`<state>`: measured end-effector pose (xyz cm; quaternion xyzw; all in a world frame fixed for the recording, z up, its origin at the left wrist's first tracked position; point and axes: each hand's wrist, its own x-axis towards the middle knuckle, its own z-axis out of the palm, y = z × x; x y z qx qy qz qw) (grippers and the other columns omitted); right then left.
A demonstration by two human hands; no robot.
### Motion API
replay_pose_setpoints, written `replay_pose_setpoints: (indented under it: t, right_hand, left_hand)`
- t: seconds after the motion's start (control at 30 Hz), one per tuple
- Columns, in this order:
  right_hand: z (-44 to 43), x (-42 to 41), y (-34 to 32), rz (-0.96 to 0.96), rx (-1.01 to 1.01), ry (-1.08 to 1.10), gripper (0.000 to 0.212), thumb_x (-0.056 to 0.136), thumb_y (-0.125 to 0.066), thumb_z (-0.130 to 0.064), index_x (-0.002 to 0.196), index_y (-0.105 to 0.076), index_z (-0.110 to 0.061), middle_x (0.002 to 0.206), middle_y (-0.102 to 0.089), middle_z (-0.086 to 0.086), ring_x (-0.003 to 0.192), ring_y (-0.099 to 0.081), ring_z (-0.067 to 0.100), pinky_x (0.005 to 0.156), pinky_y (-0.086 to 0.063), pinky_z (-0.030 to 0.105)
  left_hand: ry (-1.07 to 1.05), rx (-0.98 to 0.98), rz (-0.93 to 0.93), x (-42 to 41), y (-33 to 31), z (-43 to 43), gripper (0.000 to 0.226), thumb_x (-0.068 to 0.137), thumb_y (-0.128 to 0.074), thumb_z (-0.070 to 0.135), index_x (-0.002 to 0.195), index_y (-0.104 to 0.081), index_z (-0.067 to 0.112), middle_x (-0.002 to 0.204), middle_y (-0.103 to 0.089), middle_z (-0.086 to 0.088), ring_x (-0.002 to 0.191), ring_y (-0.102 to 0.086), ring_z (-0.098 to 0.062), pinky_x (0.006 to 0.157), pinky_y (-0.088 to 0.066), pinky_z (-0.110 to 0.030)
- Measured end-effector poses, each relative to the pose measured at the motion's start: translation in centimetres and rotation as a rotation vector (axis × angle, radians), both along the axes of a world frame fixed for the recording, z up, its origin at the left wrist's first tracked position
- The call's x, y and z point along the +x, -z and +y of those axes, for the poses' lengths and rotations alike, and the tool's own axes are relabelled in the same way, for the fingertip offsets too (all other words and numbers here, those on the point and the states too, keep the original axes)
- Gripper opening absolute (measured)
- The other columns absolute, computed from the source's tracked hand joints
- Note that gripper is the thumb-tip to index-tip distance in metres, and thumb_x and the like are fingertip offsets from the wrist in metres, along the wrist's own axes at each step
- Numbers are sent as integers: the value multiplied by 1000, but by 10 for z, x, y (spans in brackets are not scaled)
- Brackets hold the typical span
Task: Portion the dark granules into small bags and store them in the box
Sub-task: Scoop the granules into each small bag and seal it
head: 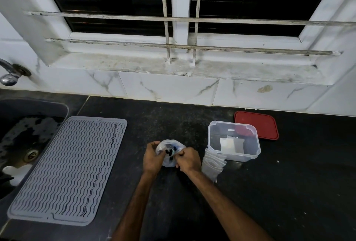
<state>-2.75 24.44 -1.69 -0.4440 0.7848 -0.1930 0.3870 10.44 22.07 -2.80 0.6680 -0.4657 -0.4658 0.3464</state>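
Observation:
A clear plastic bag [169, 147] with dark contents sits on the black counter [279, 183] in front of me. My left hand [153, 157] grips its left side with curled fingers. My right hand [187, 159] pinches the bag's mouth on the right. A stack of small clear bags [212, 164] lies just right of my right hand. Behind it stands a clear plastic box [234, 140], open, with a few flat packets inside. Its red lid [257, 125] lies flat behind the box.
A grey ribbed drying mat [69, 169] lies on the left of the counter. Beyond it is a dark sink [25, 140] with a tap [10, 73] above. A tiled wall and barred window run along the back.

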Motion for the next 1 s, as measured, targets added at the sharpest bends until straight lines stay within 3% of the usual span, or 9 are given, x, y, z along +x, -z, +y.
replay_pose_setpoints:
  t: [0.23, 0.43, 0.6, 0.73, 0.87, 1.0]
  right_hand:
    - [2, 0, 0, -21, 7, 2, 30, 82, -56, -20, 54, -67, -17, 52, -67, 0, 43, -61, 11, 55, -60, 32]
    - [2, 2, -3, -25, 16, -1, 30, 85, -57, -22, 58, -69, -17, 55, -69, 0, 46, -64, 12, 59, -61, 34]
    - [3, 2, -3, 20, 7, -14, 36, 84, -57, -22, 49, -62, -19, 55, -69, 0, 49, -65, 14, 63, -61, 35]
    - [3, 4, -6, 11, 8, -14, 32, 86, -59, -22, 54, -65, -19, 58, -70, 1, 53, -67, 14, 65, -61, 34]
    - [4, 3, -5, 6, 7, -42, 29, 86, -57, -21, 60, -68, -18, 58, -70, -1, 52, -67, 13, 64, -61, 35]
    - [5, 2, -5, -1, 4, -48, 30, 87, -56, -22, 59, -68, -18, 58, -70, -1, 45, -60, 9, 61, -60, 34]
  left_hand:
    - [34, -13, 20, 5, 4, 1, 26, 90, -62, 10, 114, -57, 17, 105, -66, -1, 97, -65, -17, 85, -55, -35]
    - [58, -56, 25, 5, 8, 0, 34, 88, -71, 24, 118, -59, 14, 108, -68, -2, 98, -66, -15, 87, -56, -36]
    - [55, -105, -47, 3, 5, 3, 25, 92, -63, 16, 117, -62, 20, 105, -66, 7, 94, -61, -6, 75, -45, -13]
    - [56, -111, -75, -3, 3, 2, 22, 91, -63, 14, 110, -61, 24, 99, -64, 8, 93, -62, -11, 73, -44, -17]
    - [22, -68, 38, -8, 1, 2, 39, 83, -76, 16, 115, -53, 18, 100, -63, 7, 90, -62, -5, 71, -48, -17]
    - [23, -61, 148, -5, 7, 1, 53, 77, -79, 2, 120, -48, 9, 105, -63, -2, 93, -64, -12, 69, -53, -17]
